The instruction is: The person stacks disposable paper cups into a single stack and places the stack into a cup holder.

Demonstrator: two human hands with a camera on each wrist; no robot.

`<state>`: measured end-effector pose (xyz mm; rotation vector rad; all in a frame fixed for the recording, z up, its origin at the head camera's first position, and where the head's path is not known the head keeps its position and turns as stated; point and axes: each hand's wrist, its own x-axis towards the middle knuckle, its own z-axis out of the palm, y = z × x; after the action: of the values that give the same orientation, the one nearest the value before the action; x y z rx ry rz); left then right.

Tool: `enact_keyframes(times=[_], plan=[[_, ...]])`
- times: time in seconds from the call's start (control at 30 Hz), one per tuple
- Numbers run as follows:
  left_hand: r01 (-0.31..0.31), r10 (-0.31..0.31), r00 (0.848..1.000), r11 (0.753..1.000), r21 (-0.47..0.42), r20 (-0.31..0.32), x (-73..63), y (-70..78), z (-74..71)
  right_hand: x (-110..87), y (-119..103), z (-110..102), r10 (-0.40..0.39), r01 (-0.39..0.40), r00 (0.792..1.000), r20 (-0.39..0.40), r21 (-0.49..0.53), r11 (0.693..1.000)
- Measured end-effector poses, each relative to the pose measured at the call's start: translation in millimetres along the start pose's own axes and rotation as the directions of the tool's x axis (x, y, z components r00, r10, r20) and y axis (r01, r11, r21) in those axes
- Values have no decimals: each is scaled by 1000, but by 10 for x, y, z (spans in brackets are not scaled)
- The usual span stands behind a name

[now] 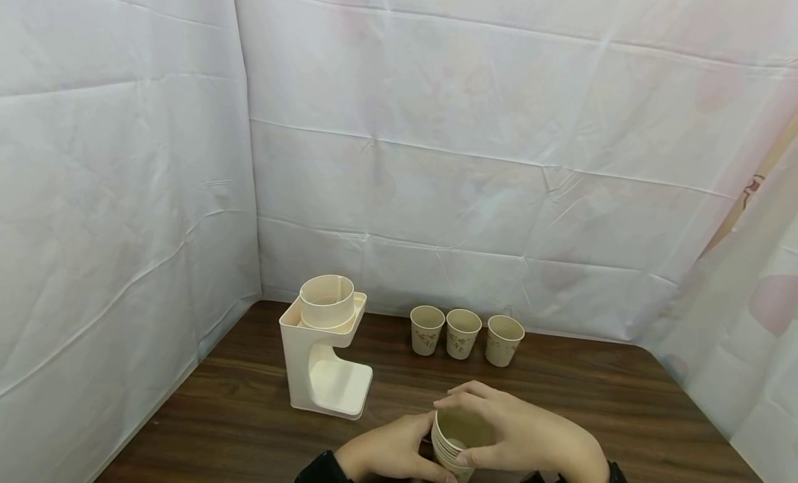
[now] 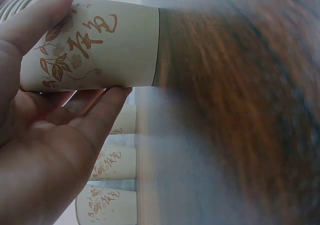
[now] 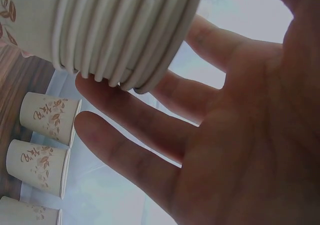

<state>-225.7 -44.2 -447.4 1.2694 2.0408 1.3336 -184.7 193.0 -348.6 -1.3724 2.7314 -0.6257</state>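
A nested stack of paper cups (image 1: pixel 444 450), beige with brown leaf print and writing, stands upright at the table's near side. My left hand (image 1: pixel 399 447) grips its lower part, the thumb (image 2: pixel 42 17) on one side and fingers on the other. In the left wrist view the bottom cup's base is at or just above the table; I cannot tell which. My right hand (image 1: pixel 520 431) holds the stack near its top, thumb on the near side and fingers round the far side. Fingers (image 3: pixel 135 112) touch under the several stacked rims in the right wrist view.
Three single paper cups, a left one (image 1: pixel 427 330), a middle one (image 1: pixel 463 335) and a right one (image 1: pixel 503 341), stand in a row near the back curtain (image 1: pixel 461 192). A cream C-shaped stand (image 1: pixel 299 372) with a round open holder (image 1: pixel 327 303) on top is at left on the dark wooden table (image 1: pixel 237 393).
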Motion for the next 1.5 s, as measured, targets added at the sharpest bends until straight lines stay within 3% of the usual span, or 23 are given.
enact_keyframes(times=[0.3, 0.6, 1.03, 1.3, 1.5], plan=[[-23, 23, 1000, 999, 30, -20, 4, -4, -1, -4, 25, -26, 19, -21, 1000, 23, 72, 997], [-32, 33, 999, 999, 45, -19, 0, 7, -1, -37, 1, -60, 56, -56, 998, -37, -11, 998], [-37, 38, 999, 999, 40, -34, 10, 0, 5, -131, 89, -173, 7, -4, 996, -93, 39, 999], [-21, 23, 999, 999, 35, -42, 7, 6, 11, -187, 123, -248, 87, -85, 990, -110, 23, 996], [-17, 20, 998, 999, 47, -56, 11, -3, 18, -195, 200, -290, 115, -114, 977, -178, 14, 993]])
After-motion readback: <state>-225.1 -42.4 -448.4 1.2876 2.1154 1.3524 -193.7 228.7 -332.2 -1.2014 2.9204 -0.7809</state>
